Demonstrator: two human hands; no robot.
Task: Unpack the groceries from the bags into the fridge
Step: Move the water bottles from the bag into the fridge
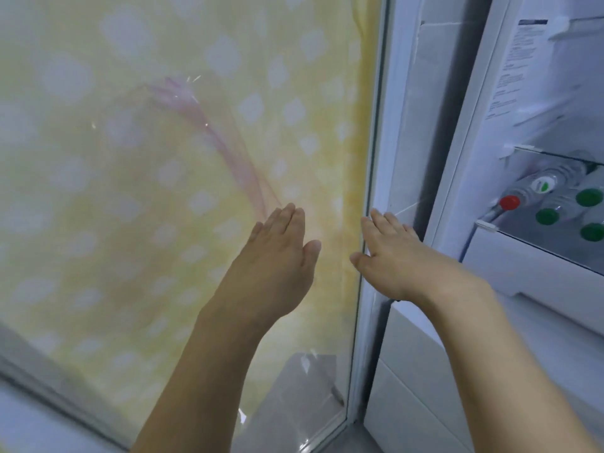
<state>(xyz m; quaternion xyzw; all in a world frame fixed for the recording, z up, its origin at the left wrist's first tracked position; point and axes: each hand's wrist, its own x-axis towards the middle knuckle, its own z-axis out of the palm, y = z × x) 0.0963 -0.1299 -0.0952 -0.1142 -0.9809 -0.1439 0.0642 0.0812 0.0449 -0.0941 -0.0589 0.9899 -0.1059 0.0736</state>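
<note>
The fridge door (196, 142) fills the left and middle of the view, its glossy front covered by a yellow pattern with pale spots and a pink swirl. My left hand (277, 250) lies flat against that front, fingers straight and together. My right hand (389, 253) is also flat, its fingers reaching over the door's right edge (367, 243). Neither hand holds anything. To the right stands the open white fridge door's inner side (523, 289), whose shelf holds several bottles (555, 204) with green caps and one red cap. No grocery bags are in view.
A printed label (513, 70) is stuck high on the inner door. White door bins (457, 387) run down the lower right. A grey floor strip (26, 403) shows at the lower left. The picture is blurred.
</note>
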